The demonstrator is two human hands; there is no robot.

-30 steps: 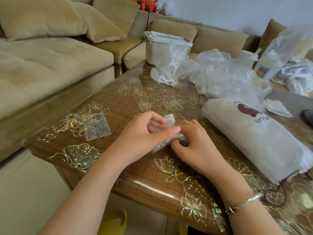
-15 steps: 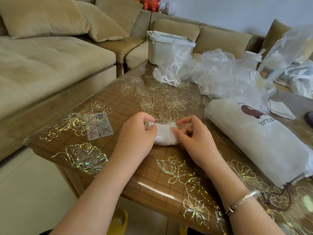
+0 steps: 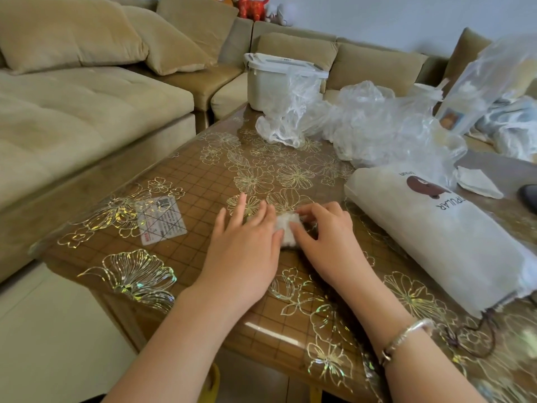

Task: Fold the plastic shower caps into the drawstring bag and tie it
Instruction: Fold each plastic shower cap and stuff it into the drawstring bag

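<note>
Two hands work one folded shower cap (image 3: 286,229) flat on the bench (image 3: 203,175). Risk: the slick plastic would likely spring open once pressure is released, since nothing secures the folds, and a loosened wad would fit poorly into the drawstring bag (image 3: 441,237). The left hand (image 3: 247,242) lies with straight fingers (image 3: 239,206) spread on the bench, its inner edge touching the cap's left side. The right hand (image 3: 328,237) has fingers curled, thumb and fingertips resting on the cap's right edge; whether they truly pinch it cannot be told. The cap sits between both hands, near the bag, whose cord (image 3: 476,335) trails loose. Unfolded caps (image 3: 377,123) remain heaped beyond.
</note>
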